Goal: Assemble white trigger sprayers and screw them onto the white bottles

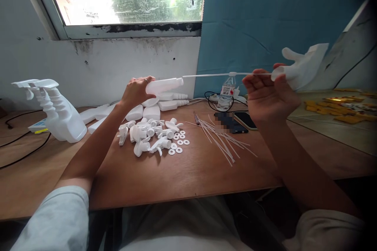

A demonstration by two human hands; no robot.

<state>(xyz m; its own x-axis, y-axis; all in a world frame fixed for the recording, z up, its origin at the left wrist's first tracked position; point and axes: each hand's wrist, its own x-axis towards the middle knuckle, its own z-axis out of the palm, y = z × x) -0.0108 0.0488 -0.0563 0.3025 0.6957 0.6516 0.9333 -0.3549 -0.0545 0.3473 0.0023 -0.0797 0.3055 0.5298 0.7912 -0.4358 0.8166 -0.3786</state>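
My left hand (138, 90) grips a white plastic bottle (165, 85) by its base, tilted nearly flat with the neck pointing right. In my right hand (269, 94) is a white trigger spray head (303, 64), held by its collar. A thin white dip tube (212, 75) runs left from the spray head, its free end at the mouth of the bottle; whether the tip is inside I cannot tell. Below lie a heap of loose trigger spray heads (147, 133), several white ring washers (180, 142) and a fan of loose dip tubes (224, 139).
Two assembled spray bottles (63, 113) stand at the left. More white bottles (151, 113) lie along the wall. At the back are a clear water bottle (226, 92), black cables and two phones (246, 120). Yellow items (341, 106) lie far right. The table's front edge (188, 199) is near me.
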